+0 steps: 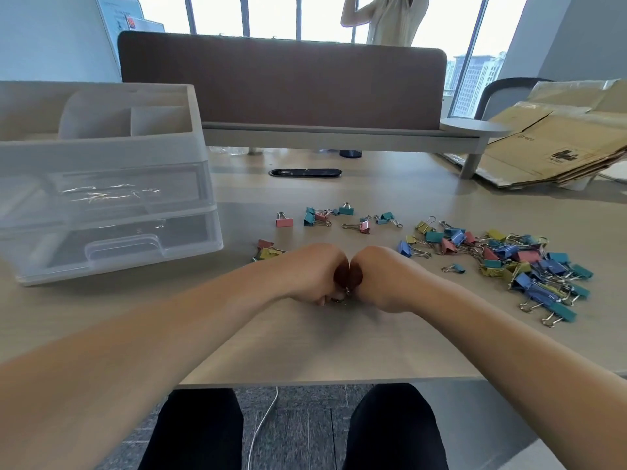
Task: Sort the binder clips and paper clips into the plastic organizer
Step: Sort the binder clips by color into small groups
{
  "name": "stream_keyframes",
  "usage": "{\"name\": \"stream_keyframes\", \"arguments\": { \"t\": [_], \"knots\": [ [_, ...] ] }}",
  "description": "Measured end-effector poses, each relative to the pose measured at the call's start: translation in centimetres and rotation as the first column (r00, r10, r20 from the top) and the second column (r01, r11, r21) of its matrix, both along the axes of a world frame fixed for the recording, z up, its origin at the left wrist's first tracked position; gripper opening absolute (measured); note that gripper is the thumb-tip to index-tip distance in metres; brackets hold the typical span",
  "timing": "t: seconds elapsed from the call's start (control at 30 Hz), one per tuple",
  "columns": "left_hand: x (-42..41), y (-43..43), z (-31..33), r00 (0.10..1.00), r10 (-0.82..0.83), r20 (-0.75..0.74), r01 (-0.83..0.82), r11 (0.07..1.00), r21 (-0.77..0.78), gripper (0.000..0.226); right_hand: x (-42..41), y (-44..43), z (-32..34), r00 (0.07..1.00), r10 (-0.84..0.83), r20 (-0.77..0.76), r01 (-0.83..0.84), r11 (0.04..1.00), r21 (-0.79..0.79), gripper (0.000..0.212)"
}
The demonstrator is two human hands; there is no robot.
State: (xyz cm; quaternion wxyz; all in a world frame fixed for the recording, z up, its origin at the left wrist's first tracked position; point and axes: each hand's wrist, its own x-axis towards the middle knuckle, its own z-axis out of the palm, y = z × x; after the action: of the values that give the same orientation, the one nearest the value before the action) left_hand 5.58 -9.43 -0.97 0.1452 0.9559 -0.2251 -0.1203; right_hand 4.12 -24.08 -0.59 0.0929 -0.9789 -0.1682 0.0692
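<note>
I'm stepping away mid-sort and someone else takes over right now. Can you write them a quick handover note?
Left hand and right hand: pressed together over the table, both curled round small metal clips.
Organizer: at the left, drawers shut; silver glints in the upper drawer, likely paper clips.
Binder clips: big pile at the right, a few scattered beyond the hands.
To do: every binder clip on the table; none visibly in the organizer.

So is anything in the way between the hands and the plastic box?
Almost nothing. A few small binder clips lie on the table between the left hand and the plastic box. They are low, so lifting over should be easy.
</note>
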Motion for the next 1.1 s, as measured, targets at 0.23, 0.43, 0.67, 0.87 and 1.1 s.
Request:
{"name": "stream_keyframes", "arguments": {
  "t": [0.23, 0.43, 0.67, 0.87, 1.1],
  "knots": [
    [0.2, -0.4, -0.5, 0.999, 0.033, 0.007, -0.033, 0.999, 0.005, 0.012, -0.2, 0.6, 0.2, 0.999, -0.023, -0.039, 0.020, 0.996, -0.090, 0.020],
    [-0.3, 0.0, -1.8, 0.989, 0.001, 0.145, -0.006, 0.999, 0.034, 0.019, -0.2, 0.3, -0.3, 1.000, -0.002, -0.002, 0.002, 0.999, -0.037, 0.014],
    [-0.6, 0.4, -0.2, 1.000, 0.028, 0.013, -0.028, 0.999, -0.047, 0.025, -0.6, 0.7, 0.3, 0.999, -0.019, -0.032, 0.014, 0.990, -0.141, 0.025],
    [-0.7, 0.6, 0.8, 0.998, -0.055, 0.016, 0.054, 0.996, 0.073, 0.024, -0.9, 0.2, 0.8, 0.993, -0.059, -0.101, 0.061, 0.998, 0.019, 0.017],
    [-0.5, 0.4, 1.1, 0.992, -0.118, 0.051, 0.110, 0.983, 0.150, 0.032, -0.4, -0.3, 0.5, 0.998, -0.003, -0.062, 0.006, 0.999, 0.036, 0.014]
  ]
}}
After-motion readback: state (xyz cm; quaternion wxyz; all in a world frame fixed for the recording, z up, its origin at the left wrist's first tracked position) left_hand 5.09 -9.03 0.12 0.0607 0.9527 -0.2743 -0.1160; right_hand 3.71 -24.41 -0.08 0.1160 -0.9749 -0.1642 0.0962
